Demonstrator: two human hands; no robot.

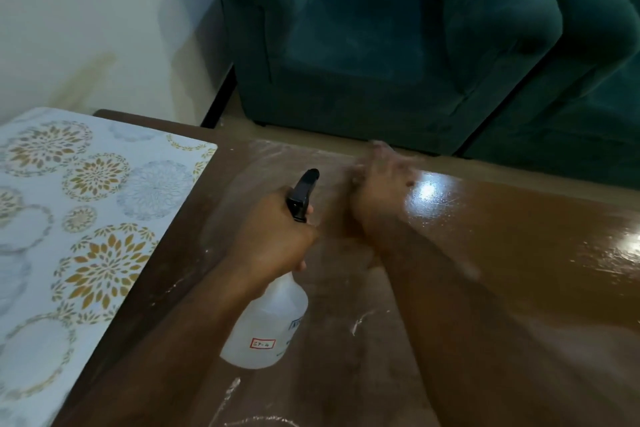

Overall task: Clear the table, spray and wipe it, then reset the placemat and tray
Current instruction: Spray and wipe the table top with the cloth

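Note:
My left hand (273, 236) grips the neck of a translucent white spray bottle (266, 326) with a black trigger head, its nozzle pointing away over the brown table (519, 236). My right hand (379, 184) lies low on the tabletop near the far edge. It is blurred by motion, and I cannot tell whether anything is under its fingers. A white placemat (86, 218) with gold and grey flower rings covers the table's left part. Wet streaks and a glossy sheen show on the wood around both hands. No tray is in view.
A dark green armchair (381, 45) stands just beyond the table's far edge, with a second green seat (595, 97) to its right. A pale wall (86, 10) rises behind the placemat at the left.

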